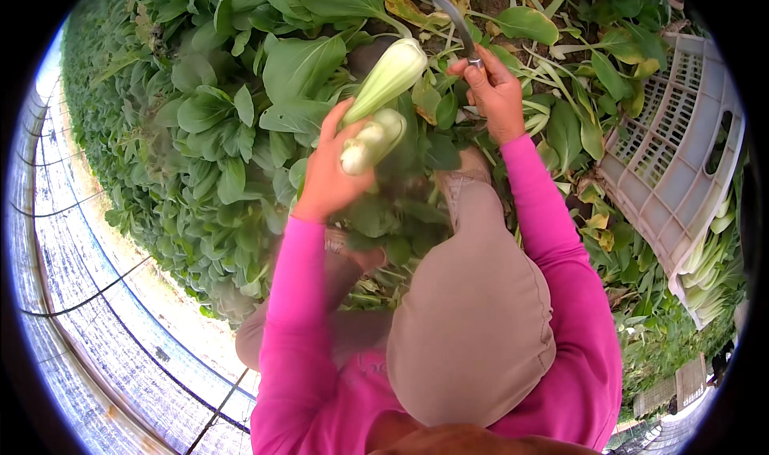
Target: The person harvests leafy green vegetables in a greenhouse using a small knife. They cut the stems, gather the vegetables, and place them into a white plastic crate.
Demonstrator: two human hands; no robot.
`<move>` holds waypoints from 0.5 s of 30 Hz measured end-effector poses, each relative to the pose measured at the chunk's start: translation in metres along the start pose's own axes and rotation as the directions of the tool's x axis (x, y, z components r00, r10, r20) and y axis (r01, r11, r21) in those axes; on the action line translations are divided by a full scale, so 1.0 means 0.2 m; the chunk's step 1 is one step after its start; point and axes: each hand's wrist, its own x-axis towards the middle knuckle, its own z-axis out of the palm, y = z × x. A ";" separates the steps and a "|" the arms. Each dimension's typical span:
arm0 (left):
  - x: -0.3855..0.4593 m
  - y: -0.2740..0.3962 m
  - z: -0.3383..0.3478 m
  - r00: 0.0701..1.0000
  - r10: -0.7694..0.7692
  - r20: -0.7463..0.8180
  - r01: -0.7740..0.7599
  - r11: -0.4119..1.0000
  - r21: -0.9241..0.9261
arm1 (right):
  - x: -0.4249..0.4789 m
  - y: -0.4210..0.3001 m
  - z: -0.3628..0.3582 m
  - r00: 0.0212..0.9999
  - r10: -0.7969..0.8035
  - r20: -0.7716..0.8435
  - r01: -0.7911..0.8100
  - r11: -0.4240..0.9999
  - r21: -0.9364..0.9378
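My left hand (pixel 337 169) grips a few heads of bok choy (pixel 387 73), their pale cut bases pointing up and to the right. One head reaches out past the fingers; the others are bunched against the palm. My right hand (pixel 494 91) is closed around the handle of a small curved knife (pixel 459 25), most of the handle hidden by the fingers. The blade points away from me, over the trimmed leaves. It touches no plant that I can make out.
Dense growing bok choy (pixel 210 118) spreads ahead and to the left. Loose and yellowed leaves (pixel 411 7) litter the soil. At right a grey plastic crate (pixel 655 148) holds pale-stemmed greens (pixel 709 269). My bent knee (pixel 474 317) rises between my arms. A netted greenhouse wall (pixel 108 311) curves along the left.
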 end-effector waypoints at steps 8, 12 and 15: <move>-0.26 0.15 -0.11 0.960 0.191 0.205 -0.106 0.926 -0.363 | -0.09 -0.19 0.30 0.917 -0.171 0.361 -0.029 0.873 0.487; -0.40 0.22 -0.14 0.963 0.226 0.145 -0.149 0.900 -0.410 | -0.13 -0.29 0.31 0.968 -0.212 0.137 0.141 0.903 0.405; -0.47 0.25 -0.19 0.953 0.303 -0.015 -0.275 0.841 -0.467 | -0.17 -0.33 0.27 0.970 -0.243 0.023 0.227 0.934 0.277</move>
